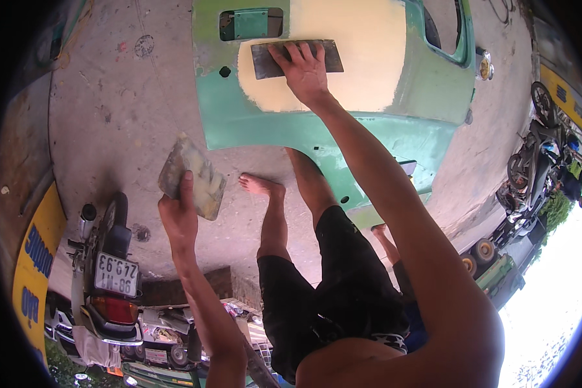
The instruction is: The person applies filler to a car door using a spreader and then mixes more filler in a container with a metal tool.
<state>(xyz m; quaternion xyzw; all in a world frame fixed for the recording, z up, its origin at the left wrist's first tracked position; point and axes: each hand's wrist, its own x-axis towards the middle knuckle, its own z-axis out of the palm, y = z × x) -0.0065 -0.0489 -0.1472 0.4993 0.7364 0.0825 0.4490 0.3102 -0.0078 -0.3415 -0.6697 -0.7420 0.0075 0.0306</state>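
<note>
My right hand [306, 79] grips a wide dark putty spreader [333, 57], fingers across its face, and holds it against a patch of cream-coloured filler [362, 71]. The filler covers the middle of a green vehicle body panel [265, 129]. In my left hand [178, 223] is a flat putty board [197, 171] smeared with pale filler, my thumb on its top face. The board is held up in the air, apart from the panel and to its left. My thumb shows, but the fingers under the board are hidden.
A parked motorbike [113, 271] stands at the lower left by a yellow sign [39, 258]. More motorbikes [530, 161] line the right side. Another person's bare foot [379, 229] shows beside the panel. Concrete floor [129, 97] surrounds the work, and my bare foot [260, 185] rests on it.
</note>
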